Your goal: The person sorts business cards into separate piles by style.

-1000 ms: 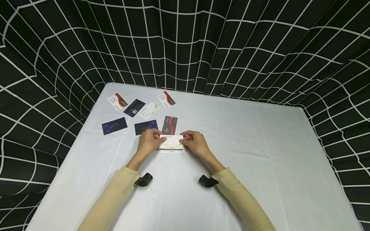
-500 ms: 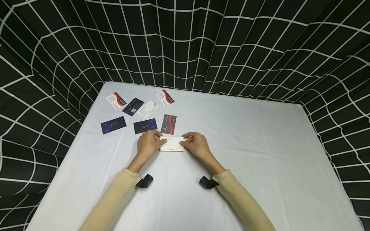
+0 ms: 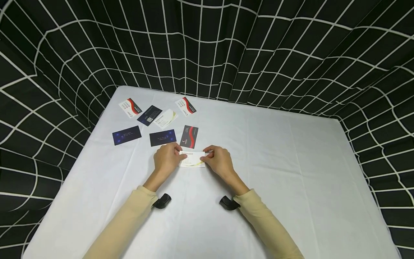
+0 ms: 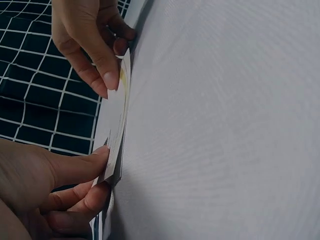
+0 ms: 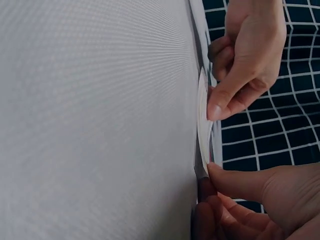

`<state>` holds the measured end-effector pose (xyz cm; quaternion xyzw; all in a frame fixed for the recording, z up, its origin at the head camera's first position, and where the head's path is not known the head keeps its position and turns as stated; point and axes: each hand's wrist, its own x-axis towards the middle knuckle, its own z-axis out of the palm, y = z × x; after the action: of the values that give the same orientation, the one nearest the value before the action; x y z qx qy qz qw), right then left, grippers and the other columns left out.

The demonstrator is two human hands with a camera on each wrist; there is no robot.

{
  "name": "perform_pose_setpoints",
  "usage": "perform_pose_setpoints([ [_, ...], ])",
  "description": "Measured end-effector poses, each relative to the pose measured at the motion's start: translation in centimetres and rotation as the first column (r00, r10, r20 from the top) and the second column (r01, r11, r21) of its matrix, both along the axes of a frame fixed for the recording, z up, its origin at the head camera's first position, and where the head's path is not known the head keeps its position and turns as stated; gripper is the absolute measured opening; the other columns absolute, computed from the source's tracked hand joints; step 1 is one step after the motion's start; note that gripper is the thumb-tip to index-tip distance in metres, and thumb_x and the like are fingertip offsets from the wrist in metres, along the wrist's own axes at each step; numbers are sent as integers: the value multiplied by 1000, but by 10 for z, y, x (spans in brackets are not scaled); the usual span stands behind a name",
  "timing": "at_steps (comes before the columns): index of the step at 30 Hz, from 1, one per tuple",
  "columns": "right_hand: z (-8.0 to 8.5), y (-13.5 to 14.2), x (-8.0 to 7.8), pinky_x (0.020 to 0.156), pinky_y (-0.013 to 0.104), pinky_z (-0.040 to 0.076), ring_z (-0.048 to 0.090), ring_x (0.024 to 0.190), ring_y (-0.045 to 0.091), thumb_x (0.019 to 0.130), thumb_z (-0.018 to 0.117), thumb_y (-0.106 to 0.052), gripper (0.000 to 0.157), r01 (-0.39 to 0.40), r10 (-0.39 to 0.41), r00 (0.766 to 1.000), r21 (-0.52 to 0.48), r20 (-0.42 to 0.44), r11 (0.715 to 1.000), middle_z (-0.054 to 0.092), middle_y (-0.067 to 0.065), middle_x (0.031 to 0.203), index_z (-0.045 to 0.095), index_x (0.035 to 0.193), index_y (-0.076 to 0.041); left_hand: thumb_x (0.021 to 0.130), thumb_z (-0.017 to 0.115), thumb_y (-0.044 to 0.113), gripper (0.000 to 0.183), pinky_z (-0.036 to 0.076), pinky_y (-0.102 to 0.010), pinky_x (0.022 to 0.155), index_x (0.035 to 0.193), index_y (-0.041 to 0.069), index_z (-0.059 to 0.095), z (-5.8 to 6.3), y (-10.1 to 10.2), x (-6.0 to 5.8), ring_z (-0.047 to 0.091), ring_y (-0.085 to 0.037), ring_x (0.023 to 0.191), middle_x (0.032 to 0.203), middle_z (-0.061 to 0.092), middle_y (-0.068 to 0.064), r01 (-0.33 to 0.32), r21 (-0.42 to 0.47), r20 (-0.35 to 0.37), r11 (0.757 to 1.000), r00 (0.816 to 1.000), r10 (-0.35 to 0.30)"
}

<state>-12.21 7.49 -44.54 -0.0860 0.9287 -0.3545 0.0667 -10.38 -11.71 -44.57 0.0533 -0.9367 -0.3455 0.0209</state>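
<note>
A white business card (image 3: 194, 162) with a yellow curve is held level between both hands near the middle of the table. The left hand (image 3: 165, 158) pinches its left end, thumb on top and fingers beneath. On the opposite end the right hand (image 3: 220, 160) has the same pinch. In the left wrist view, a darker layer shows under the white card (image 4: 119, 115), so more than one card is in the grip. The right wrist view shows the held cards (image 5: 202, 120) edge-on, slightly bowed, close over the cloth. A black and red card (image 3: 189, 136) lies just beyond the hands.
Several business cards lie at the back left of the white table (image 3: 275, 172): two dark blue cards (image 3: 127, 135), a dark card with a code (image 3: 149, 115), a white and yellow card (image 3: 166, 119) and two white and red cards (image 3: 185, 106). A black gridded curtain (image 3: 207, 46) surrounds the table.
The upper white card, earlier offset from a card showing below its near edge, has come down over it, and their edges now nearly line up. Both hands keep their pinch.
</note>
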Motion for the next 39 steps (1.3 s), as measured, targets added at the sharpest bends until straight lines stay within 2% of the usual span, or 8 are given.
perform_pose_setpoints([
  [14, 1, -3, 0, 48, 21, 37, 48, 50, 8, 81, 80, -12, 25, -18, 18, 1000, -4, 1, 1000, 65, 2, 66, 71, 100, 1, 74, 85, 23, 27, 45, -45, 62, 90, 5, 72, -1, -1, -1, 61, -24, 63, 64, 61, 0, 9, -46, -7, 999, 1000, -9],
  [22, 0, -2, 0, 50, 21, 34, 39, 52, 9, 81, 80, -9, 23, -41, 41, 999, 0, -9, 999, 49, 0, 65, 70, 99, 0, 76, 84, 25, 29, 44, -46, 64, 91, 6, 69, -3, -1, -3, 59, -25, 62, 65, 60, -2, 20, -63, -2, 998, 1000, -20],
  [28, 1, -1, -4, 51, 22, 34, 42, 54, 9, 81, 80, -11, 19, -53, 53, 998, 4, 31, 999, 54, -1, 66, 72, 97, -3, 77, 83, 26, 28, 44, -45, 65, 91, 6, 68, -4, -3, -3, 58, -25, 62, 66, 61, -3, 24, -56, 18, 998, 1000, -23],
  [39, 0, 2, -8, 52, 23, 33, 44, 56, 11, 81, 80, -15, 22, -62, 62, 996, -5, 65, 998, 56, 0, 68, 72, 99, -6, 77, 83, 26, 29, 42, -41, 57, 90, 7, 67, -5, -5, -5, 55, -22, 58, 65, 59, -2, 44, -36, 22, 998, 999, -43],
])
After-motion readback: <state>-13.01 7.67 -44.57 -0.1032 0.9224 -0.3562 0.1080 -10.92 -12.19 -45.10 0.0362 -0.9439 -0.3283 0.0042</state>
